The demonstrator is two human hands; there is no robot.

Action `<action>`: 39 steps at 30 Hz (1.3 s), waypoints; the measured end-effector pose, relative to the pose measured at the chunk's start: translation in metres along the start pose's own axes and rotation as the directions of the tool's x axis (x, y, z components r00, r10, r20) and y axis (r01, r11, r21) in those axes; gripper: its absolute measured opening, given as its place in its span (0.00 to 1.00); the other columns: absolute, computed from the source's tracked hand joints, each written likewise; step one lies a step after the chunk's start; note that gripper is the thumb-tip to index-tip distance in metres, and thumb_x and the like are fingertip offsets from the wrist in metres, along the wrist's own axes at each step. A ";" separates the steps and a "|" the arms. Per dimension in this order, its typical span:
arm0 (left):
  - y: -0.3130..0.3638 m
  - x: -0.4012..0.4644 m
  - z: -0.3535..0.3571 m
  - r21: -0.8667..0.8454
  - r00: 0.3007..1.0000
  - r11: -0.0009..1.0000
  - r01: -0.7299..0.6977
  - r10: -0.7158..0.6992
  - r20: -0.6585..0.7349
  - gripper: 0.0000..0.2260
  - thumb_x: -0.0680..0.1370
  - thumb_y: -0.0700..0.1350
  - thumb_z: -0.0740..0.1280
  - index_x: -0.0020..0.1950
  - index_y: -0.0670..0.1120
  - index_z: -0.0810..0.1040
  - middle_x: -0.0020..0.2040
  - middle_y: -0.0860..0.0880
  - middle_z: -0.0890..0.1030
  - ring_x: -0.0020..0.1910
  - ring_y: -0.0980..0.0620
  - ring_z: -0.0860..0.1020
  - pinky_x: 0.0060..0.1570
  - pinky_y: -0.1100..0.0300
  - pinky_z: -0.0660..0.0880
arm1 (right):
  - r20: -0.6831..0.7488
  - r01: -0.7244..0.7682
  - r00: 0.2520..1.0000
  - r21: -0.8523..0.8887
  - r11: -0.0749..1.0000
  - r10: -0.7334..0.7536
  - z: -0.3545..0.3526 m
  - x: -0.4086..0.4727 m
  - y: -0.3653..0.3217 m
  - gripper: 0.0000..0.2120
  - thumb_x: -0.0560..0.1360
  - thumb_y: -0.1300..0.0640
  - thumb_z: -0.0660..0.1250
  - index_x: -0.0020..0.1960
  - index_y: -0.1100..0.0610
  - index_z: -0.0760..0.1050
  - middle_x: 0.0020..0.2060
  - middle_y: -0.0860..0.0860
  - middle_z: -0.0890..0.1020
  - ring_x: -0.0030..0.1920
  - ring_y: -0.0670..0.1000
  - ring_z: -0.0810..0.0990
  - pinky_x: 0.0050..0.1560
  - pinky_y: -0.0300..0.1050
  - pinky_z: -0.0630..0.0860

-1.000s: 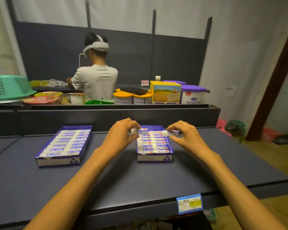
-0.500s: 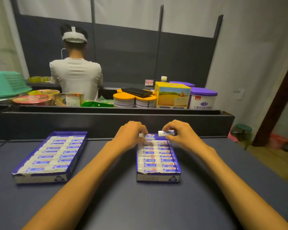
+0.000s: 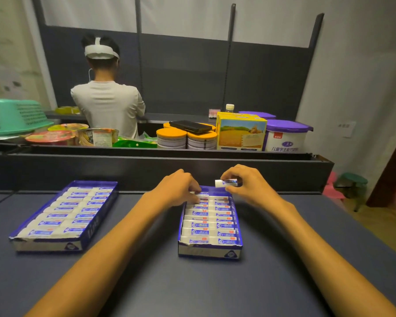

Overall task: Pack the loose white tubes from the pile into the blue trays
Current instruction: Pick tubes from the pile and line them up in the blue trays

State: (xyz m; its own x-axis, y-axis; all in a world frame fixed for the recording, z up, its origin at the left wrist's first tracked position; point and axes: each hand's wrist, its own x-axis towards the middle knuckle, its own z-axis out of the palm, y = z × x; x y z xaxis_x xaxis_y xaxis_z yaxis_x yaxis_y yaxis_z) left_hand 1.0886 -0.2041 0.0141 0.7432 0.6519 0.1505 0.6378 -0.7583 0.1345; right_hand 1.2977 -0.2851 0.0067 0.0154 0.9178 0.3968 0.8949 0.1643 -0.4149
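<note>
Now filling the last slots: white tube pinched in right hand, just above far end of blue tray under both hands; left hand fingers curled, pressing packed tubes at far-left row. Next, judged: lower tube level into gap beside left fingers. Second tray left of left hand on bench looks full

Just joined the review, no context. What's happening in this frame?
A person is packing white tubes into blue trays on a dark table. The right hand pinches one tube above the far end of the near tray, not yet set down. The left hand rests on the far-left rows there; whether it grips a tube is unclear. The left tray looks full.
</note>
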 end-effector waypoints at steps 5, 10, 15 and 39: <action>0.002 0.002 0.002 -0.022 1.000 1.000 0.006 -0.007 -0.028 0.15 0.77 0.49 0.68 0.64 0.50 0.79 0.62 0.53 0.79 0.60 0.54 0.69 0.51 0.60 0.70 | 0.006 -0.001 1.000 -0.001 1.000 0.001 0.000 0.000 0.005 0.12 0.73 0.55 0.72 0.56 0.51 0.77 0.54 0.46 0.78 0.56 0.45 0.76 0.52 0.39 0.76; 0.002 0.003 0.003 -0.008 0.999 1.000 0.020 -0.020 -0.050 0.14 0.76 0.49 0.70 0.61 0.50 0.81 0.61 0.53 0.79 0.60 0.54 0.70 0.50 0.59 0.71 | 0.030 -0.005 1.000 0.000 1.000 0.005 0.002 0.000 0.007 0.12 0.73 0.55 0.72 0.56 0.50 0.76 0.55 0.46 0.78 0.56 0.46 0.76 0.52 0.40 0.77; 0.003 0.002 0.005 0.014 0.998 1.000 0.025 -0.025 -0.050 0.15 0.77 0.49 0.69 0.63 0.51 0.80 0.61 0.53 0.79 0.60 0.53 0.68 0.52 0.57 0.71 | 0.058 -0.013 0.998 0.010 1.000 0.012 0.005 0.000 0.002 0.12 0.74 0.54 0.72 0.56 0.49 0.76 0.54 0.46 0.78 0.56 0.46 0.76 0.50 0.39 0.77; 0.000 0.002 0.009 -0.026 0.995 1.000 -0.016 0.013 -0.096 0.13 0.76 0.48 0.70 0.61 0.51 0.80 0.56 0.52 0.80 0.52 0.57 0.67 0.48 0.59 0.71 | 0.271 -0.045 0.960 -0.105 0.993 0.072 0.010 0.006 -0.012 0.13 0.74 0.52 0.71 0.58 0.52 0.78 0.56 0.50 0.81 0.54 0.48 0.79 0.52 0.43 0.79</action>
State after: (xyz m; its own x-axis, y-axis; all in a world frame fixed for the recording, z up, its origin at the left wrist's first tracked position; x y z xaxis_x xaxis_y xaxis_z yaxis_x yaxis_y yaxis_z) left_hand 1.0917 -0.2027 0.0051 0.7287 0.6393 0.2455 0.6207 -0.7680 0.1576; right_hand 1.2822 -0.2782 0.0060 -0.0414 0.9908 0.1290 0.9352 0.0839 -0.3440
